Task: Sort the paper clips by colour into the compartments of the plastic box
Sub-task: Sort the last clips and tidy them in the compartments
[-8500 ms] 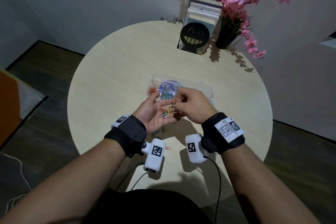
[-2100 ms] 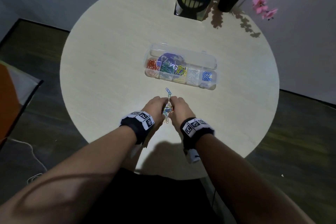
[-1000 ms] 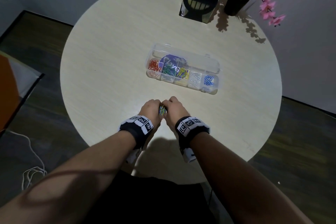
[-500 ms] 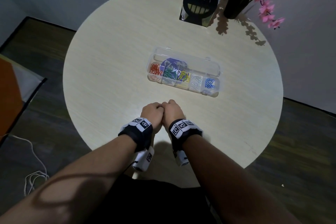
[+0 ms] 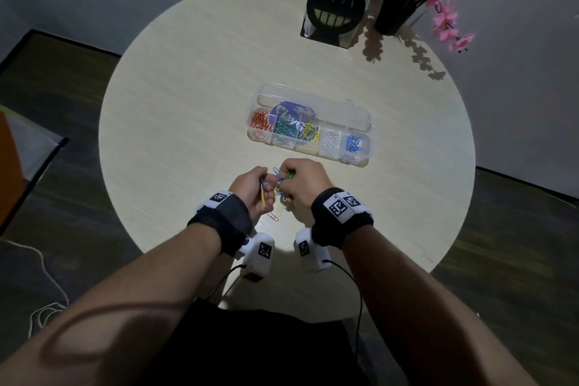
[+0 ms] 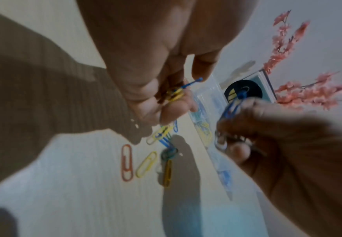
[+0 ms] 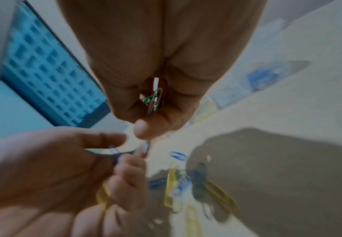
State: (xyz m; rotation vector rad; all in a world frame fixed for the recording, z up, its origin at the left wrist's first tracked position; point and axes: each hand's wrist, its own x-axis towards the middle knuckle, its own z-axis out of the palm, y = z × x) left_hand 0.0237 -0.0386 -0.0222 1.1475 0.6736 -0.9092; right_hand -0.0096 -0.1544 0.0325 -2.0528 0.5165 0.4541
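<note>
Both hands, left (image 5: 250, 188) & right (image 5: 302, 180), pinch tangled paper clips (image 5: 277, 180) at frame centre; unhook 1 colour at a time over the counter (image 5: 188, 103), then drop into box (image 5: 308, 125).

home or office corner | round pale surface (image 5: 194, 103) | book stand (image 5: 336, 6) | pink flowers in vase (image 5: 438, 3) | dark wood floor (image 5: 56, 97)

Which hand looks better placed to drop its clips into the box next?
Probably the right hand. It sits nearer the plastic box and already pinches blue, green and white clips, while the left hand holds yellow and blue ones farther from the box. The blue compartment lies on its side.
</note>
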